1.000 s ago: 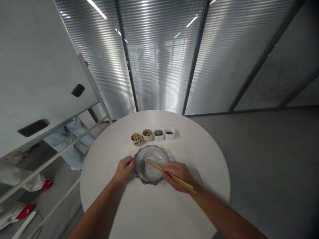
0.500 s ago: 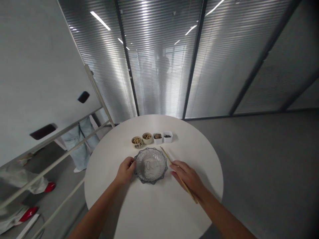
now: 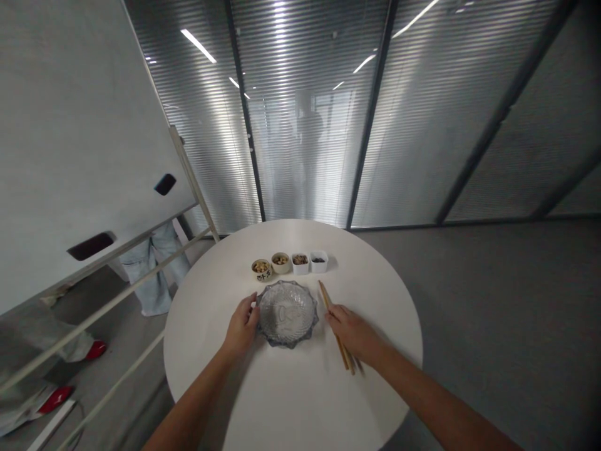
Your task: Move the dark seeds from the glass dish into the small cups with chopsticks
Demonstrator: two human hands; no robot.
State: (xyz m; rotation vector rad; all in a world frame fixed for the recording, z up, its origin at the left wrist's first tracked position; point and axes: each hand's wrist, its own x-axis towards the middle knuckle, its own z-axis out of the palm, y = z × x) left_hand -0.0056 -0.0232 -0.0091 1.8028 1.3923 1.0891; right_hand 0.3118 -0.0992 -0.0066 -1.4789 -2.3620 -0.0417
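Observation:
My left hand (image 3: pixel 241 324) is at the left rim of a clear glass bowl (image 3: pixel 288 314) with a scalloped edge, its fingers closed on that rim. The bowl stands flat on the white table, and nothing shows inside it. To its right, my right hand (image 3: pixel 351 329) grips a pair of wooden chopsticks (image 3: pixel 342 352). Their far tips lie close together beside the bowl's right rim, and the near ends point toward me, slightly apart. Beyond the bowl is a row of small containers: two round tan cups (image 3: pixel 261 276) and two white square cups (image 3: pixel 319 266), each with small pieces of food in it.
The round white table (image 3: pixel 291 407) carries all of this. A whiteboard on a frame (image 3: pixel 94 138) stands at the left, with the legs of people (image 3: pixel 150 275) behind it. A blind-covered glass partition (image 3: pixel 305 156) rises behind the table.
My right hand has turned the chopsticks more upright, with their tips now farther from the bowl. My left hand stays at the bowl's rim. The view has shifted slightly.

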